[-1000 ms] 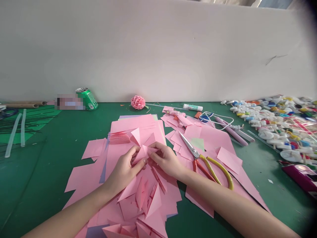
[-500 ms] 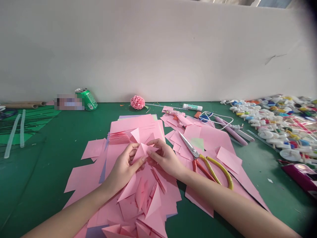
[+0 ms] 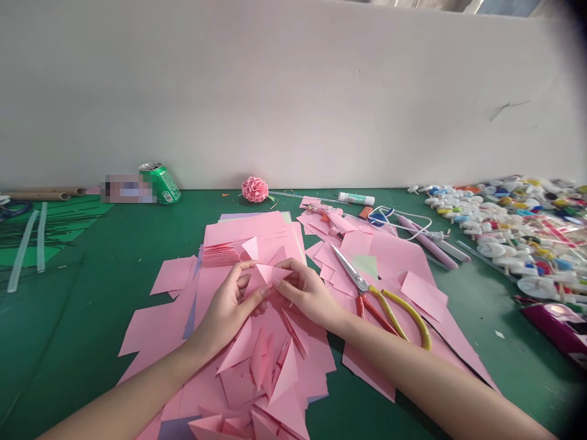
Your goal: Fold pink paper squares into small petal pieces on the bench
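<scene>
A folded piece of pink paper (image 3: 270, 274) is pinched between both hands above the paper pile. My left hand (image 3: 236, 299) grips its left side, thumb on the near face. On its right side, my right hand (image 3: 305, 290) presses with thumb and curled fingers; some fingertips are hidden behind the paper. Below the hands lie several folded pink paper pieces (image 3: 284, 373) on loose pink sheets (image 3: 183, 342). Just beyond the hands sits a stack of pink paper squares (image 3: 220, 253).
Scissors (image 3: 362, 281) with red and yellow handles lie on pink scraps at right. A glue stick (image 3: 356, 198), a pink paper ball (image 3: 255, 189) and a green can (image 3: 160, 182) stand near the wall. Many small plastic pieces (image 3: 513, 226) are heaped far right.
Both hands stay in nearly the same place. The folded paper has tilted slightly, and my left thumb and fingers have shifted a little along it.
</scene>
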A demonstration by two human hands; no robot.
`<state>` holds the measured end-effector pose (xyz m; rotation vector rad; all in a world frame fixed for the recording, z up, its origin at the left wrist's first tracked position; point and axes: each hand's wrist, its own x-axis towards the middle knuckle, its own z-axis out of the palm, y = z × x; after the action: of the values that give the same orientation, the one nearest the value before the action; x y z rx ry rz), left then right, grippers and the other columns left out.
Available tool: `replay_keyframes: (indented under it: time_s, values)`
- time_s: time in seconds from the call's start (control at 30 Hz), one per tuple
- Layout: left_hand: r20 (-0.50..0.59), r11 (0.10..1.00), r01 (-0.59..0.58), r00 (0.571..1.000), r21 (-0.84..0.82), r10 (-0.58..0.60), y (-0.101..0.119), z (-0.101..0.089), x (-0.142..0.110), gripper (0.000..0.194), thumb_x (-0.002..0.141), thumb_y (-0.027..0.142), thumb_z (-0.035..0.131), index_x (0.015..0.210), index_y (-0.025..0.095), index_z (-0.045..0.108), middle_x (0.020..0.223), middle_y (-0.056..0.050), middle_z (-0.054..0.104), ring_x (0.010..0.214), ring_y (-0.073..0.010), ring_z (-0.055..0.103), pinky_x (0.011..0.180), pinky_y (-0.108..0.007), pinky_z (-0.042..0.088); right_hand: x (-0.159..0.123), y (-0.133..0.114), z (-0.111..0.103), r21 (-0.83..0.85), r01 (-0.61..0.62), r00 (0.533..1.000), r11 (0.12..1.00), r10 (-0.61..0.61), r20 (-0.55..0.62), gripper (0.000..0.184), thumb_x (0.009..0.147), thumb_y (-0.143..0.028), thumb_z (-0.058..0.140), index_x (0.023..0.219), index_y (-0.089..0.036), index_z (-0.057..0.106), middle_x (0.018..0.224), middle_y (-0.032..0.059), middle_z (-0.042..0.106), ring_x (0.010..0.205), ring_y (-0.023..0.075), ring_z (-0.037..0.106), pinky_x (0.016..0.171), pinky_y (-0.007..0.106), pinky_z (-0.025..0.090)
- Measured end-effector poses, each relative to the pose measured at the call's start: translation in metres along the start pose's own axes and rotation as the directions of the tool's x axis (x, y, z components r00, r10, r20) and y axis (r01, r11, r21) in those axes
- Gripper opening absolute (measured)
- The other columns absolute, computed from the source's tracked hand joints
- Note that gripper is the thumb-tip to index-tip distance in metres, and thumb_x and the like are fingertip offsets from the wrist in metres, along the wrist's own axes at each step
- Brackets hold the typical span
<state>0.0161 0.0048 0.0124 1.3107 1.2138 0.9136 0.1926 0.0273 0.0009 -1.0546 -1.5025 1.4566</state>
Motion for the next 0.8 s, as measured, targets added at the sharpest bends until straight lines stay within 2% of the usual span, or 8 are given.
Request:
replay_keyframes:
  time_s: [0.17,0.33,0.47,0.6,0.7,0.8]
  values:
    - [-0.005,1.0,-0.003,1.0,-0.021,0.003,-0.0009,-0.0008,-0.0001,0.046,0.086,0.041,0.063,0.124,0.025,0.041,0.085,0.001,0.065,0.067,-0.0162,0.065,0.065,-0.029,0.051,-0.0008,0.0005,-0.0016,-0.019,0.058,0.998,0.998,-0.058,-0.008,0.032,0.085,-0.021,0.053,0.116,-0.022,0.05,0.077,-0.0022,0.056,0.061,0.0098,0.054,0.057,0.023,0.043]
    - [-0.026,0.999,-0.002,1.0,-0.048,0.001,0.0002,-0.0018,-0.0004,0.043,0.089,0.04,0.059,0.125,0.024,0.041,0.075,0.003,0.063,0.066,-0.0148,0.062,0.066,-0.028,0.05,-0.0006,0.0027,-0.0023,-0.026,0.103,0.994,0.994,-0.103,0.025,0.03,0.085,-0.022,0.053,0.115,-0.023,0.053,0.085,-0.0002,0.057,0.061,0.0091,0.054,0.059,0.024,0.046]
    - [-0.041,0.997,0.002,0.999,-0.071,-0.005,0.0009,-0.002,0.0,0.042,0.089,0.04,0.059,0.125,0.025,0.042,0.073,0.004,0.062,0.065,-0.0143,0.06,0.066,-0.027,0.049,-0.0008,0.0058,-0.0019,-0.017,0.093,0.996,0.996,-0.093,0.005,0.039,0.085,-0.02,0.053,0.124,-0.027,0.05,0.092,0.0003,0.058,0.06,0.0079,0.053,0.06,0.024,0.046]
    - [-0.037,0.998,0.011,0.999,-0.06,-0.013,0.0002,-0.0023,0.0007,0.042,0.089,0.04,0.058,0.125,0.024,0.042,0.072,0.004,0.061,0.065,-0.0147,0.061,0.067,-0.029,0.049,-0.0008,0.0055,-0.0014,-0.027,0.099,0.995,0.995,-0.098,0.036,0.028,0.087,-0.022,0.054,0.115,-0.024,0.055,0.099,0.0028,0.061,0.068,0.0101,0.059,0.062,0.024,0.047]
    - [-0.02,0.999,0.017,1.0,-0.035,-0.017,-0.0009,-0.0031,0.0012,0.04,0.089,0.04,0.058,0.122,0.024,0.043,0.073,0.003,0.062,0.066,-0.0148,0.061,0.069,-0.029,0.049,-0.0009,0.0032,-0.0014,-0.031,0.062,0.996,0.998,-0.06,0.066,0.022,0.087,-0.025,0.056,0.109,-0.021,0.056,0.091,0.0025,0.064,0.077,0.0136,0.063,0.068,0.026,0.048]
    - [0.011,1.0,0.016,1.0,-0.012,-0.016,-0.0023,-0.0037,0.0018,0.031,0.09,0.04,0.057,0.113,0.022,0.048,0.075,0.003,0.062,0.066,-0.0142,0.06,0.067,-0.027,0.049,-0.0009,0.002,-0.0015,-0.03,0.036,0.997,0.999,-0.034,0.065,0.022,0.089,-0.031,0.057,0.108,-0.02,0.056,0.08,0.0008,0.064,0.072,0.0131,0.063,0.068,0.026,0.048]
